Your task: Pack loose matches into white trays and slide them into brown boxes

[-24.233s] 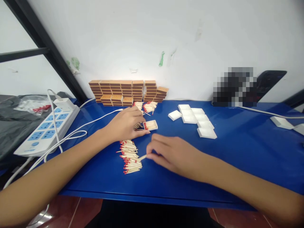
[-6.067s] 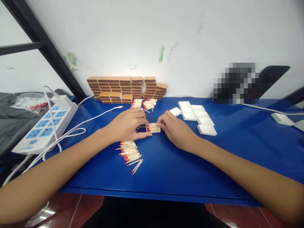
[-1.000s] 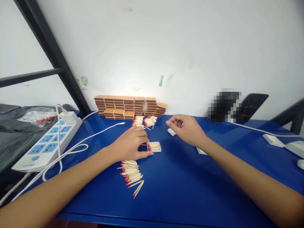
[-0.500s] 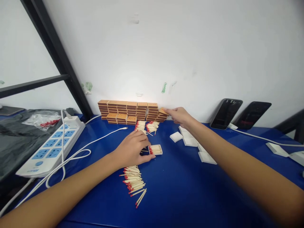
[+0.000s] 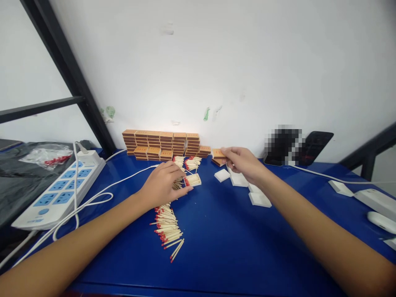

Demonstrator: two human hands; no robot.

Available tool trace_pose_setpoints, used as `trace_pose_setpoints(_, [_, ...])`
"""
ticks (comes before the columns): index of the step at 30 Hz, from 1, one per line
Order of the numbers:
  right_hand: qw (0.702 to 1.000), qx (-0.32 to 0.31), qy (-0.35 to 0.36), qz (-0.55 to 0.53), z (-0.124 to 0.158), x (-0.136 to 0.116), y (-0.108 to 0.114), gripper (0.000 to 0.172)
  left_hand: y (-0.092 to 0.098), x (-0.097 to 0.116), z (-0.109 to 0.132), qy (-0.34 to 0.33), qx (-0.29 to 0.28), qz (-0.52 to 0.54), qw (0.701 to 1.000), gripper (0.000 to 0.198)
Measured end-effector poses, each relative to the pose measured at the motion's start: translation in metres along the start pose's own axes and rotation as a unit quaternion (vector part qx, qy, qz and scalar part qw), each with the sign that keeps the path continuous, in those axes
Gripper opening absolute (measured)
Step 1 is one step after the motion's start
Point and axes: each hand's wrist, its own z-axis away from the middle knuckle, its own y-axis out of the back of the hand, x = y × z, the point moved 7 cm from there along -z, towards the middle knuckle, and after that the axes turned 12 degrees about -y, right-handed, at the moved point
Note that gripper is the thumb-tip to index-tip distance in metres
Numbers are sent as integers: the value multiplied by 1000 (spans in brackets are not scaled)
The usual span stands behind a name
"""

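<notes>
My left hand (image 5: 165,181) curls around the left end of a small white matchbox tray (image 5: 194,180) filled with red-headed matches, thumb at its near edge. My right hand (image 5: 243,161) pinches an orange matchbox (image 5: 219,153) with brown sides; a second one seems to sit under it. Whether these have trays inside is hidden. Orange matchboxes (image 5: 161,139) stand stacked in a row against the wall, with a lower stack (image 5: 204,150) at the right end. Loose matches (image 5: 167,225) lie in a fanned pile below my left hand, and more matches (image 5: 192,163) lie before the stacks.
White trays (image 5: 222,175) lie on the blue table (image 5: 216,247) beneath my right hand. A power strip (image 5: 58,189) with white cables is at the left, near a plastic bag (image 5: 45,156). A dark phone (image 5: 318,146) leans on the wall at the right, beside white objects (image 5: 340,188).
My right hand has drawn the orange matchbox off the right-end stack, toward me and to the right. My left hand has shifted slightly away from me with the tray of matches.
</notes>
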Motion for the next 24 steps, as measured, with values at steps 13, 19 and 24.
trace_pose_setpoints(13, [994, -47, 81, 52, 57, 27, -34, 56, 1, 3, 2, 32, 101, 10, 994, 36])
trace_pose_setpoints(19, [993, -78, 75, 39, 56, 35, -35, 50, 1, 10, -2, 8, 99, 39, 994, 33])
trace_pose_setpoints(24, [992, -107, 69, 24, 60, 34, -42, 48, 2, 13, -4, -17, 99, 47, 994, 32])
